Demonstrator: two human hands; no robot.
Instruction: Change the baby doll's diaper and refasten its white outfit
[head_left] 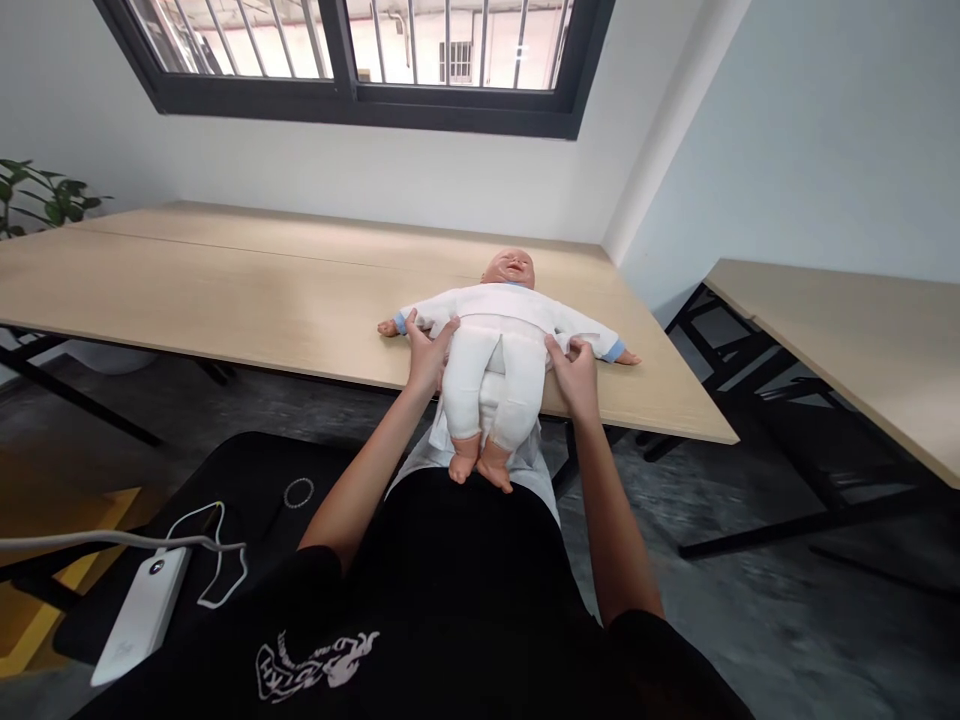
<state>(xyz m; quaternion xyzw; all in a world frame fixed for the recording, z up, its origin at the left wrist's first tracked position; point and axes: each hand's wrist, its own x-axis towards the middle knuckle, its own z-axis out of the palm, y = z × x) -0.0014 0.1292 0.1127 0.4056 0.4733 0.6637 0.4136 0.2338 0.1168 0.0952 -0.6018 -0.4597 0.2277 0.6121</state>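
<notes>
One wooden table (262, 285) sat in front, one second table (847, 340) right of it. One window (343, 55) was above the table's back edge; one black chair (247, 470) was front-left of the table. One doll (499, 300) lay face-up: torso on the table, two legs past its front edge. Two hands there, left hand (427, 358) and right hand (575, 375), flanked the hips, thumbs against them, fingers part spread; couldn't tell if cloth was pinched. One power bank (142, 612), front-left of the table.

Barred window (341, 50) (dark-framed), pale wall (360, 172)
</notes>
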